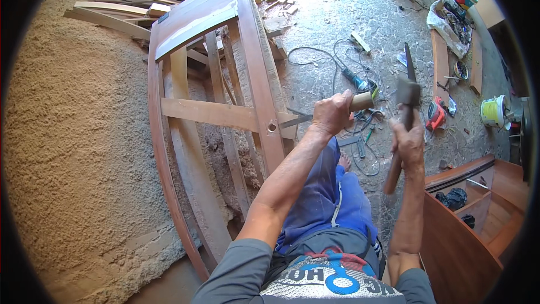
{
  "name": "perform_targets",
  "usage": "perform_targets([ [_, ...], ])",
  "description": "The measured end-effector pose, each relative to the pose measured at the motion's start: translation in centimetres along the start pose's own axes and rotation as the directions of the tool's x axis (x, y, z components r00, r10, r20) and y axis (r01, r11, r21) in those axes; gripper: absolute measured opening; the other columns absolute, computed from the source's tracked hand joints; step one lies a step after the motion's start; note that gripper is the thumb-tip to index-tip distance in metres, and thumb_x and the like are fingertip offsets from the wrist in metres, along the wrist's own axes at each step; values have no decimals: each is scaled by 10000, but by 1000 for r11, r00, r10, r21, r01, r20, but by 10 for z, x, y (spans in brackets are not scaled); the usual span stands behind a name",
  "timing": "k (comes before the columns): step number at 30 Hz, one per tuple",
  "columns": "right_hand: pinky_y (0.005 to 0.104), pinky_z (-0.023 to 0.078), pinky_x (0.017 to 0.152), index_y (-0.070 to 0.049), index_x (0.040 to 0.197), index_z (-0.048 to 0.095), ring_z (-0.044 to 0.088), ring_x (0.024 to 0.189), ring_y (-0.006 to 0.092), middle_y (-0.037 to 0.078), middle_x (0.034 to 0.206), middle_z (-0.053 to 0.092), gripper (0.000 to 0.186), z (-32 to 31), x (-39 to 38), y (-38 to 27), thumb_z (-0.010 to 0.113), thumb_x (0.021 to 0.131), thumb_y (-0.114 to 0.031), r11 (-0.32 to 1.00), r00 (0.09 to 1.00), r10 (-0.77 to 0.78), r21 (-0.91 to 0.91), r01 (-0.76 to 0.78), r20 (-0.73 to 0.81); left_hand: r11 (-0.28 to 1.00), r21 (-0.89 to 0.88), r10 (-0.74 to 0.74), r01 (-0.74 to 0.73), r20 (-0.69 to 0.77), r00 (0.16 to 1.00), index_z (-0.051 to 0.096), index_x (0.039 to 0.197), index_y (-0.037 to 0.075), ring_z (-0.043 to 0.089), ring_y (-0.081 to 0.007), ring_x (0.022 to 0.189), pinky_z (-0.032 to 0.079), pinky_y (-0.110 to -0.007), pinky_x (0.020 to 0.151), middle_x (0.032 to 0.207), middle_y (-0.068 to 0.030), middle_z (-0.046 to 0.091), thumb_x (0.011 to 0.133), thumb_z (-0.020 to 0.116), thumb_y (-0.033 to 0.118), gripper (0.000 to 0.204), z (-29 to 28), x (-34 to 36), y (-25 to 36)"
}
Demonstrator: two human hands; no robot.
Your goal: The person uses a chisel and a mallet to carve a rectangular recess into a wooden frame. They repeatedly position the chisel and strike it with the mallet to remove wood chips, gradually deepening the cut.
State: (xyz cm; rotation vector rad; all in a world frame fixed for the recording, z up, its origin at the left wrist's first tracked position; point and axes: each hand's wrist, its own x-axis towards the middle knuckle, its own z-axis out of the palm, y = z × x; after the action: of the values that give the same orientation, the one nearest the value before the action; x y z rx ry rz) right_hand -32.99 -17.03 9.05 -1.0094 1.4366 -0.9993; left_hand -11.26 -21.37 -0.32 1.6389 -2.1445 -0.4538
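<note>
Looking down from the head camera, I see a broad heap of sawdust (73, 135) filling the left side, with loose wooden slats (112, 11) lying at its far edge. Just right of it lies a wooden door frame (247, 67), its cross rail (208, 114) meeting the right-hand upright. My left hand (332, 114) is closed around the pale wooden handle of a chisel (329, 111), whose dark blade points left and touches the end of that rail at the upright. Further right, my right hand (408, 141) is wrapped tight on the handle of a hammer (406, 112), its head raised just beside the butt of the chisel handle, not touching it. Behind the hands, cables and a power tool (360, 83) lie on the concrete floor (326, 28). At the far right stands a brown wooden cabinet (467, 236), and beyond it a green spool (494, 111).
</note>
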Motion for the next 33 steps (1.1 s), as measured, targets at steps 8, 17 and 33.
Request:
perform_targets([
  [8, 248, 405, 376, -79, 1275, 521, 476, 464, 70, -9, 733, 501, 355, -5, 13, 31, 603, 929, -66, 862, 913, -321, -322, 392, 251, 1000, 18, 5, -5, 7, 1000, 548, 943, 112, 713, -353, 718, 567, -482, 613, 799, -130, 683, 843, 665, 205, 180, 0, 0, 5],
  [17, 329, 484, 505, -1, 1264, 541, 543, 579, 143, 50, 809, 589, 418, 5, 5, 30, 658, 879, -116, 942, 970, 22, -330, 61, 241, 998, 67, -15, 11, 52, 999, 557, 954, 113, 718, -355, 734, 569, -481, 618, 804, -141, 695, 916, 575, 166, 68, 3, -6, -8],
  [33, 246, 411, 391, 1, 1346, 476, 467, 437, 73, -13, 650, 495, 444, 7, -41, 35, 628, 931, -43, 982, 986, 136, 119, -147, 99, 977, -110, 163, -182, -160, 974, 565, 909, 130, 705, -283, 700, 560, -422, 583, 778, -88, 658, 722, 798, 220, 312, -33, -10, 10],
])
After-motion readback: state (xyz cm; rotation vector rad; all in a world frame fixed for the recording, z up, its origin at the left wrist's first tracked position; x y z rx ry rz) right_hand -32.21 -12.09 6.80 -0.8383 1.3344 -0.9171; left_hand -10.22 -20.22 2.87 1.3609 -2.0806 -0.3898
